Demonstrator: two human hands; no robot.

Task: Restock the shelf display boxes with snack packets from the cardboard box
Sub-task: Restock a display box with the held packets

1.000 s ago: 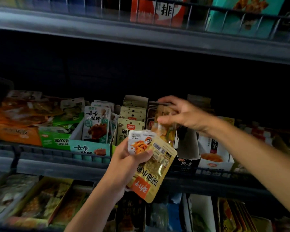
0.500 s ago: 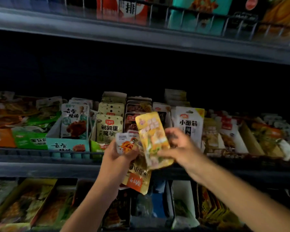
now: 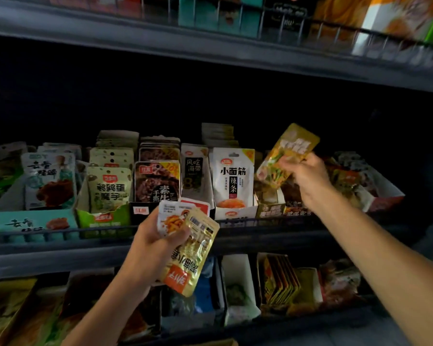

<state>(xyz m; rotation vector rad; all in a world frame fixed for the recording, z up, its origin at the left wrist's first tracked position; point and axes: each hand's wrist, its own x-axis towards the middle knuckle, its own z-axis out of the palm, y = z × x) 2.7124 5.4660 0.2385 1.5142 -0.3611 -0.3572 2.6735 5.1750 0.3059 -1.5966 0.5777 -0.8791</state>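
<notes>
1. The boxes on the top shelf (image 3: 235, 18) are cut off by the upper edge; the ones at upper right are blurred.
2. The left hand (image 3: 150, 248) covers the lower left of its packets (image 3: 190, 248).
3. The yellow packet (image 3: 285, 156) in the right hand (image 3: 308, 176) is blurred, its print unreadable.
4. Packets on the bottom shelf (image 3: 280, 280) at lower left are dark and indistinct.

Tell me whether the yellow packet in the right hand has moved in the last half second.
Yes. The yellow packet went right, from left of the white noodle packet to its right.
</notes>
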